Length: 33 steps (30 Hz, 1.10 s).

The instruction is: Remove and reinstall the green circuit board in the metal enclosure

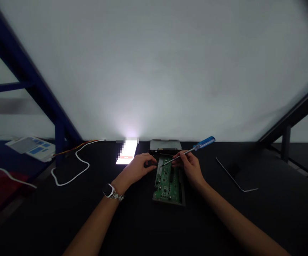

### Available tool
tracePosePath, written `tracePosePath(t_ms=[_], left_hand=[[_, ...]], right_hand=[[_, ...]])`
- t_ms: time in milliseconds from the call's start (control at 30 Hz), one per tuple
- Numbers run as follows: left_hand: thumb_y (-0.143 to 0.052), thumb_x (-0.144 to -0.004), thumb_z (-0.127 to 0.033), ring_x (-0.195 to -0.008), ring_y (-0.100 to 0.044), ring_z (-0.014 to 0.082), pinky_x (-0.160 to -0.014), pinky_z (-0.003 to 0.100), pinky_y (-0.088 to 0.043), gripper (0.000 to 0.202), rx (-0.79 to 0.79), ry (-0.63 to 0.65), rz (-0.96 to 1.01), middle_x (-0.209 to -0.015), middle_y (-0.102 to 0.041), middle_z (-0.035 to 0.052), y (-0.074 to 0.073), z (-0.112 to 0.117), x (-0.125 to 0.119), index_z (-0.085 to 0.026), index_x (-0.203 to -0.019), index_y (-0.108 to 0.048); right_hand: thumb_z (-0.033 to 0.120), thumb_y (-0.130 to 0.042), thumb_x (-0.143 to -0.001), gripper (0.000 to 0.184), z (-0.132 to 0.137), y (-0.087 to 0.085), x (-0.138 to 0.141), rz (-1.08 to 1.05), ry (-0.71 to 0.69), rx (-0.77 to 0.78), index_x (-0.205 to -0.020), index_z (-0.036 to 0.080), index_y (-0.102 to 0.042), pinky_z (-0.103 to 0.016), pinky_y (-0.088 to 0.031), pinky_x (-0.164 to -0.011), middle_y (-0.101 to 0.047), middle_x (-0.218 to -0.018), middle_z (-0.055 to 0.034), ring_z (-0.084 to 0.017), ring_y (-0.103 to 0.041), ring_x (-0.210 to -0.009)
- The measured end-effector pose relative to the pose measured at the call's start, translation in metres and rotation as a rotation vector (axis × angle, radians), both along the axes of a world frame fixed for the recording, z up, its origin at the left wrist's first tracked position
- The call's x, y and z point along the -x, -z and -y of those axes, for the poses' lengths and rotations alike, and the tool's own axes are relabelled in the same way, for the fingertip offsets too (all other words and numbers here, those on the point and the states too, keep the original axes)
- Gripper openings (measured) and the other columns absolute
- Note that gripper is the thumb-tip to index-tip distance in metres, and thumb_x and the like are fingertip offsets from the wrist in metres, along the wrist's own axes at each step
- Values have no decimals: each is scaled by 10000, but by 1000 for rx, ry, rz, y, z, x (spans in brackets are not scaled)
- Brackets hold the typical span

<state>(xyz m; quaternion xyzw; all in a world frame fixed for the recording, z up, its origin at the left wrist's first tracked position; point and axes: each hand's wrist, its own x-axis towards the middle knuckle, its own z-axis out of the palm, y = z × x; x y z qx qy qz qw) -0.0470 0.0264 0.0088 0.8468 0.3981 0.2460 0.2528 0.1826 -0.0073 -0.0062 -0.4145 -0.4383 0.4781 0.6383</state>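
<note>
A green circuit board (pixel 168 182) lies in a shallow metal tray on the black table (pixel 223 220), straight in front of me. My right hand (pixel 190 166) is closed round a screwdriver with a blue handle (pixel 204 143); its shaft slants down left and the tip touches the board's far left corner. My left hand (pixel 139 167), a watch (pixel 108 191) on its wrist, rests at the board's far left edge with the fingers curled against it. What the fingers pinch, if anything, is too dark to tell.
A lit phone (pixel 127 152) glows on the table left of the board. A grey metal box (pixel 166 144) stands behind the board. A white cable (pixel 72 170) loops at the left. A bent metal rod (pixel 235 177) lies to the right. Blue frame beams (pixel 33 81) rise at left.
</note>
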Motion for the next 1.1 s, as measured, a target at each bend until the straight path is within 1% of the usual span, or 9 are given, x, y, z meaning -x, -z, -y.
tracePosePath(t_ms=[200, 333, 467, 700, 800, 900, 967, 1033, 1100], left_hand=[[-671, -826, -340, -755, -544, 171, -664, 302, -424, 150, -37, -18, 59, -831, -643, 25, 5, 3, -13, -225, -918, -704], [-653, -844, -333, -717, -548, 167, -633, 295, -417, 123, -40, 3, 84, -793, -637, 22, 9, 5, -18, -234, -894, -705], [-608, -874, -295, -708, -561, 161, -631, 287, -423, 117, -46, 25, 124, -796, -639, 25, 10, 5, -19, -228, -894, -702], [-561, -905, -245, -758, -584, 160, -692, 289, -445, 119, -67, 19, 156, -851, -648, 30, 10, 8, -21, -201, -876, -667], [-553, -914, -257, -749, -581, 154, -684, 285, -445, 127, -37, -11, 201, -860, -653, 31, 9, 8, -21, -191, -892, -659], [-565, -913, -317, -745, -584, 157, -671, 288, -444, 162, -10, -89, 275, -850, -662, 32, 8, 9, -24, -187, -905, -661], [-585, -900, -358, -767, -595, 165, -677, 293, -450, 189, 18, -139, 331, -869, -673, 33, 8, 9, -26, -194, -955, -660], [-607, -882, -372, -782, -603, 169, -685, 297, -460, 217, 56, -157, 381, -889, -680, 33, 8, 9, -27, -201, -1008, -653], [-611, -876, -364, -779, -605, 168, -690, 299, -466, 215, 84, -158, 420, -887, -681, 34, 9, 9, -28, -199, -1008, -651]], right_hand=[[485, -673, -814, 306, 4, -4, 2, -24, 25, -4, -818, 195, -576, -318, -578, -568, -679, -788, -24, -172, -655, -641], [466, -656, -833, 273, 5, -5, 2, -14, 49, -19, -821, 204, -578, -327, -582, -582, -684, -813, -24, -173, -655, -649], [487, -651, -831, 292, 5, -4, 2, -3, 48, -13, -825, 205, -576, -328, -589, -586, -693, -827, -30, -177, -663, -658], [475, -647, -845, 296, 8, -2, 8, 1, 29, -19, -846, 185, -587, -300, -584, -540, -710, -902, -57, -177, -684, -676], [472, -652, -842, 303, 9, -3, 9, -18, 15, -7, -867, 176, -593, -278, -566, -493, -720, -919, -68, -172, -688, -644], [489, -667, -821, 328, 8, -5, 6, -58, 27, 30, -867, 171, -600, -245, -526, -425, -733, -919, -77, -148, -667, -549], [500, -677, -806, 342, 7, -5, 4, -92, 47, 47, -859, 171, -601, -226, -498, -390, -740, -932, -82, -129, -646, -493], [502, -681, -800, 345, 6, -5, 2, -119, 64, 58, -858, 172, -600, -214, -478, -369, -742, -957, -87, -117, -633, -463], [501, -686, -793, 345, 6, -5, 1, -137, 72, 74, -856, 173, -600, -206, -464, -357, -743, -971, -91, -111, -625, -449]])
